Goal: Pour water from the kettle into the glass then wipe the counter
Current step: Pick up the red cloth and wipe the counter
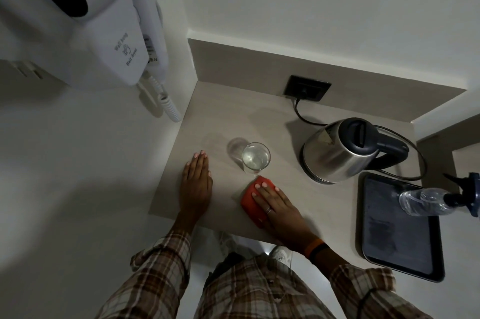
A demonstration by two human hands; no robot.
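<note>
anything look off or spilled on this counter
No spill shows on the counter. The one oddity is the spray bottle lying tipped on its side over the tray. The glass stands upright with water, close to the red cloth under the right hand.

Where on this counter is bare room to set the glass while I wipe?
Bare: the back stretch between the glass, the corner wall and the outlet. Crowded: the right side, with kettle, tray and spray bottle.
</note>
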